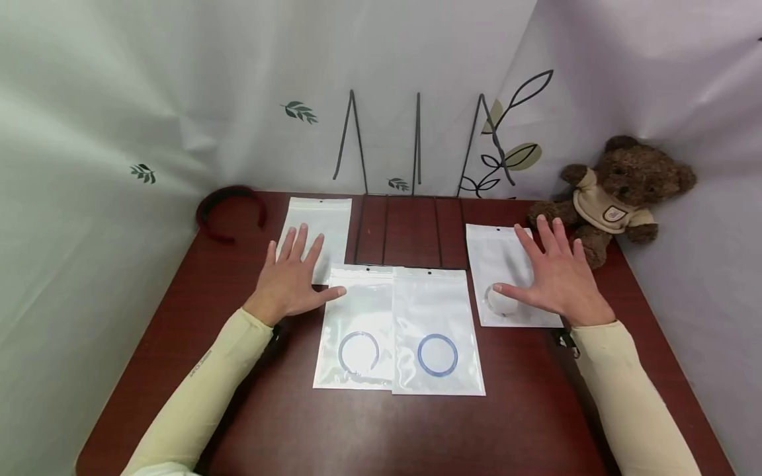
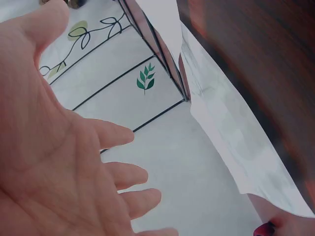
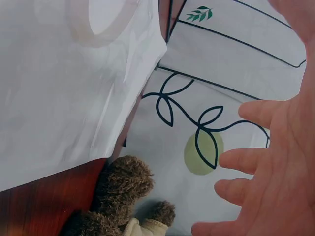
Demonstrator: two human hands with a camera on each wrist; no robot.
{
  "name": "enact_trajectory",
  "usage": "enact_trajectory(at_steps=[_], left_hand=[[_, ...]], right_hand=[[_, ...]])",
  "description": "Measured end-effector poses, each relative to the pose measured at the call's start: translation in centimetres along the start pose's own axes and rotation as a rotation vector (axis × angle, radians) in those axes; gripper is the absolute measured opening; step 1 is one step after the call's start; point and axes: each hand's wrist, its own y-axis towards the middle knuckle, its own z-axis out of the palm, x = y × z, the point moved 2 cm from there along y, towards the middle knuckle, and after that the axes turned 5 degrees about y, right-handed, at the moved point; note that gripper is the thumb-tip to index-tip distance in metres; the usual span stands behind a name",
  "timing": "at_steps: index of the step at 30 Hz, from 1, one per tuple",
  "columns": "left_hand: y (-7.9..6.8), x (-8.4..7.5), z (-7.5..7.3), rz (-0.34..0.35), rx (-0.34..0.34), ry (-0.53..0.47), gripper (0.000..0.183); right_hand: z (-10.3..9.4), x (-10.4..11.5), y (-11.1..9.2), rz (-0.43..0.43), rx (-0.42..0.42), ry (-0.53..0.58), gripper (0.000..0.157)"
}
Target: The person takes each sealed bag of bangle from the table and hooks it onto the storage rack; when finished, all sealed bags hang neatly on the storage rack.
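My left hand [image 1: 292, 277] is spread, palm down, over a white zip bag [image 1: 324, 218] at the back left; its thumb reaches over a second zip bag [image 1: 360, 304] with a pale ring [image 1: 376, 348] inside. Beside that one lies a third bag [image 1: 431, 307] with a blue ring [image 1: 437, 374]. On the right, my right hand [image 1: 559, 281] has its fingers spread over another white bag [image 1: 491, 254], its thumb crossing a whitish ring [image 1: 499, 307]. Neither hand holds anything. Both wrist views show the palms [image 2: 49, 162] [image 3: 280, 172] apart from the bags.
A black wire rack [image 1: 440, 231] stands behind the middle bags, its prongs rising against the white patterned curtain [image 1: 238, 86]. At the back left lies a dark red headband [image 1: 205, 221]. A brown teddy bear [image 1: 625, 178] sits in the back right corner of the reddish-brown table [image 1: 381, 436].
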Motion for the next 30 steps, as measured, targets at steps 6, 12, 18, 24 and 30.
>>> enact_trajectory(at_steps=[6, 12, 18, 24, 30], left_hand=[[0.8, -0.2, 0.0, 0.055, -0.058, -0.025, 0.111], [1.7, -0.2, 0.0, 0.073, -0.110, -0.160, 0.095], [3.0, -0.5, 0.3, 0.073, -0.117, -0.270, 0.081], [4.3, -1.0, 0.4, 0.078, -0.089, -0.363, 0.076], [5.3, -1.4, 0.6, 0.084, -0.045, -0.411, 0.074]], right_hand=[[-0.1, -0.5, 0.6, -0.047, -0.088, 0.041, 0.118], [0.5, -0.9, 1.7, -0.015, -0.079, 0.138, 0.112], [1.4, -1.4, 2.7, 0.019, -0.028, 0.228, 0.105], [2.0, -1.9, 4.1, -0.024, -0.020, 0.318, 0.093], [2.3, -2.3, 5.7, 0.010, 0.049, 0.367, 0.085]])
